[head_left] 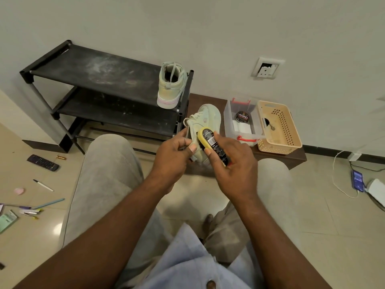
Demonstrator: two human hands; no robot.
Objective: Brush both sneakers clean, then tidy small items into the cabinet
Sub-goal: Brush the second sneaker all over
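My left hand (173, 157) grips a sneaker (205, 122), hiding its heel; my right hand (233, 161) clasps the brush (207, 138) against it, bristles mostly hidden. The other sneaker (170, 86) sits on the rack (93, 69).

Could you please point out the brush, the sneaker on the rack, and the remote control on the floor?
brush (205, 136): head view, on its yellow back.
sneaker on the rack (169, 88): head view, on its heel.
remote control (43, 162): head view, on its keypad.
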